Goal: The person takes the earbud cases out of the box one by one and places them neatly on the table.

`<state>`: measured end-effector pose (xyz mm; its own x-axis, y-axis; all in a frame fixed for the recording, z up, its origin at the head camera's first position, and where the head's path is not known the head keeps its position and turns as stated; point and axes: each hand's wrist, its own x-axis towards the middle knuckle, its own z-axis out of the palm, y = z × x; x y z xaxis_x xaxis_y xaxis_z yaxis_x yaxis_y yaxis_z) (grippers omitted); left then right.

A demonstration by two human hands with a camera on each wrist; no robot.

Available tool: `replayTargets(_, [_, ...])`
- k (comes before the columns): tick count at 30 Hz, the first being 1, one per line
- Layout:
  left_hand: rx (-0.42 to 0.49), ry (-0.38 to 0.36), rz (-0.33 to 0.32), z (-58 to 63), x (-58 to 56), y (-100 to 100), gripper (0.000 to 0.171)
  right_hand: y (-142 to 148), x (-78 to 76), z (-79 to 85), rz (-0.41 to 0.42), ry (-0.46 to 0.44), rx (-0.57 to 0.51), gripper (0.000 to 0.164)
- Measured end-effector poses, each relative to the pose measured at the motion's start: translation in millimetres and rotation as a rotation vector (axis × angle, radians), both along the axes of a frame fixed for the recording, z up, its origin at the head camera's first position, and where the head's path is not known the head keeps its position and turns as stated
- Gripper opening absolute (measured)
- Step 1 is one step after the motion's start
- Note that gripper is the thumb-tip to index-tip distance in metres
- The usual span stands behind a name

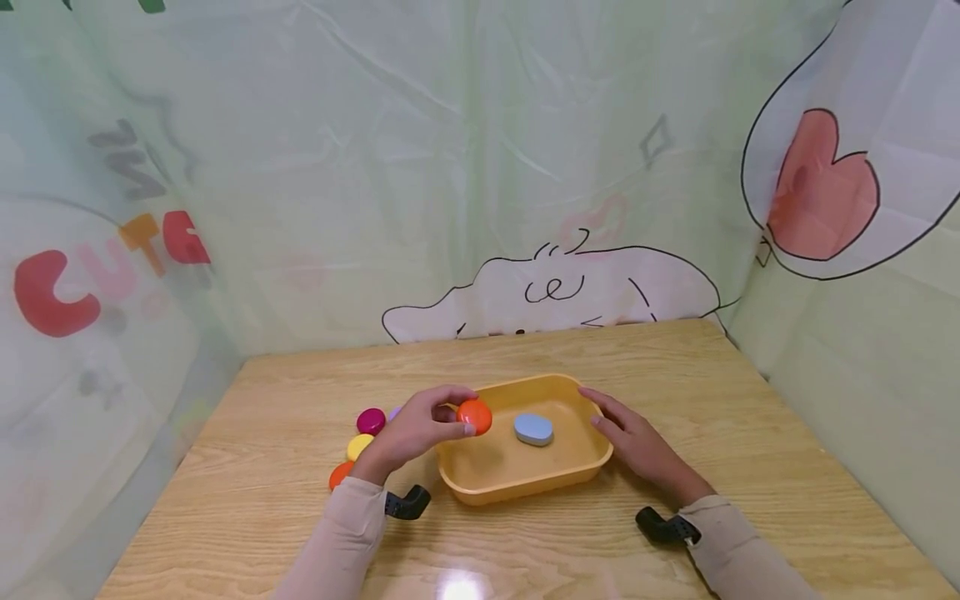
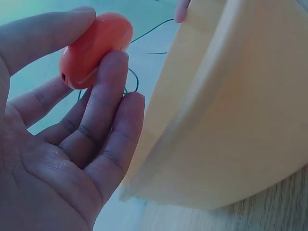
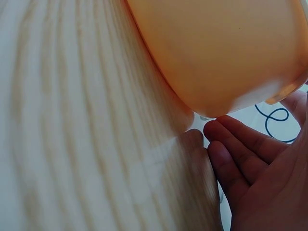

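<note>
My left hand (image 1: 408, 433) pinches a glossy orange bead (image 1: 474, 417) between thumb and fingers, over the left side of a yellow-orange plastic basket (image 1: 517, 492). In the left wrist view, a small hole shows at one end of this bead (image 2: 98, 48). A light blue oval bead (image 1: 533, 429) lies on the basket floor. At the basket's right end, my right hand (image 1: 637, 442) holds the rim, thumb at its edge. The right wrist view has its other fingers (image 3: 236, 163) low beside the outer wall of the basket (image 3: 226, 53).
Left of the basket, on the wooden table (image 1: 720, 433), lie a magenta bead (image 1: 371, 421), a yellow bead (image 1: 360, 447) and an orange-red bead (image 1: 341, 475). A lilac bead (image 1: 394, 412) is partly hidden behind my left hand. A printed curtain (image 1: 450, 167) surrounds the table.
</note>
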<state>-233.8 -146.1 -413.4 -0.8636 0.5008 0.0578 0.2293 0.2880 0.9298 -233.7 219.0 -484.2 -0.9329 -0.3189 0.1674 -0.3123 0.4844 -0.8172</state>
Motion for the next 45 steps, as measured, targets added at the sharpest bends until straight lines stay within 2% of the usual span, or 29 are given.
replayTargets(6, [0.006,-0.008,0.063,-0.2,10.1,-15,0.052,-2,1.5,-0.2,-0.005,-0.009,-0.002,0.05])
replayTargets(13, [0.014,-0.053,0.189,-2.2,21.9,-42,0.054,-1,-1.6,0.2,0.008,-0.014,-0.018,0.05])
replayTargets(15, [0.024,-0.063,0.194,-3.8,24.6,-48,0.053,-1,-1.7,0.4,0.007,-0.02,-0.017,0.05])
replayTargets(19, [0.047,-0.051,0.186,-8.1,28.2,-56,0.049,0,-0.9,1.9,0.007,-0.026,-0.016,0.05])
replayTargets(25, [0.061,-0.023,0.206,-16.0,32.2,-70,0.05,0,-0.9,1.9,0.007,-0.026,-0.018,0.05])
replayTargets(31, [-0.033,-0.001,0.249,-23.4,34.9,-85,0.053,0,-1.4,1.4,0.004,-0.026,-0.02,0.05])
replayTargets(41, [-0.243,0.025,0.313,-28.9,39.4,-99,0.047,3,-3.1,-2.0,0.026,-0.012,-0.028,0.05])
replayTargets(45, [-0.281,0.027,0.324,-30.8,41.0,-102,0.047,2,-3.4,-2.3,0.025,-0.009,-0.023,0.05])
